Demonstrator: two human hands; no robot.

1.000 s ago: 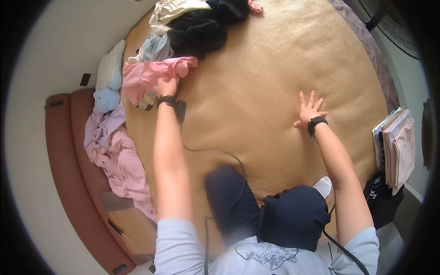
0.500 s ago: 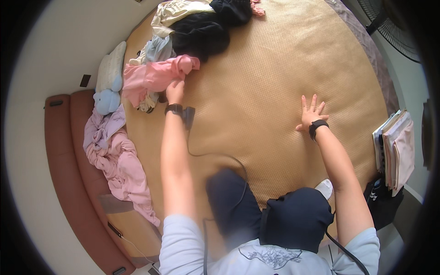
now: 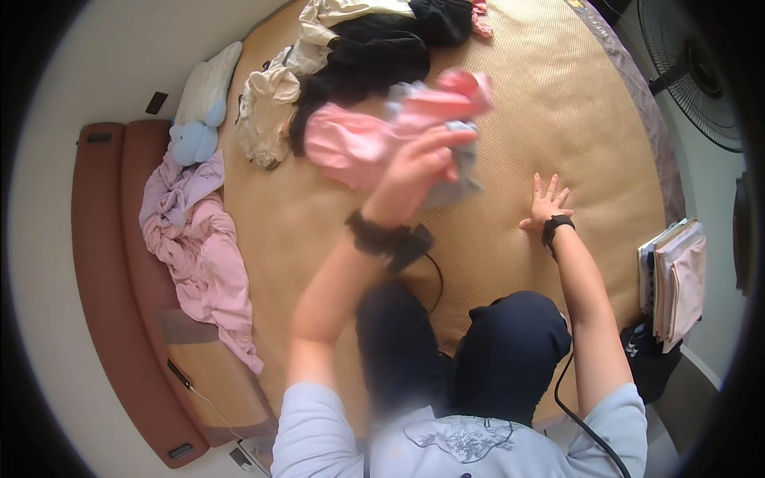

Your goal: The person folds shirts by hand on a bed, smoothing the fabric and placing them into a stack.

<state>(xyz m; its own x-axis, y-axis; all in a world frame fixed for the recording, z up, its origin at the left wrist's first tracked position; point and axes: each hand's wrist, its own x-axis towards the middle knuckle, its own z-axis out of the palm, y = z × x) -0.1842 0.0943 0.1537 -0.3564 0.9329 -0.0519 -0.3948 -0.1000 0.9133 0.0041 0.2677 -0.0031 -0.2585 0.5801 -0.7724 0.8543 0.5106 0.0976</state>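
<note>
My left hand (image 3: 410,171) is closed on a pink garment (image 3: 351,143), lifted off the woven mat (image 3: 510,111) on the bed. A grey-blue cloth (image 3: 454,185) hangs bunched with it by my fingers; both are blurred by motion, and their exact kind does not show. My right hand (image 3: 547,209) lies flat on the mat, fingers spread, holding nothing. Beyond my left hand is a heap with black clothing (image 3: 374,60) and a cream garment (image 3: 267,115).
At the left, a light pillow (image 3: 209,84), a blue plush toy (image 3: 194,143) and crumpled pink-lilac bedding (image 3: 203,247) lie by the brown headboard (image 3: 119,295). Folded clothes (image 3: 676,283) are stacked at the right edge, with a black fan (image 3: 697,76) farther back.
My left hand has lifted the pink garment and grey-blue cloth off the heap, bringing them right and nearer. The cream garment behind is now uncovered. My right hand stays flat on the mat.
</note>
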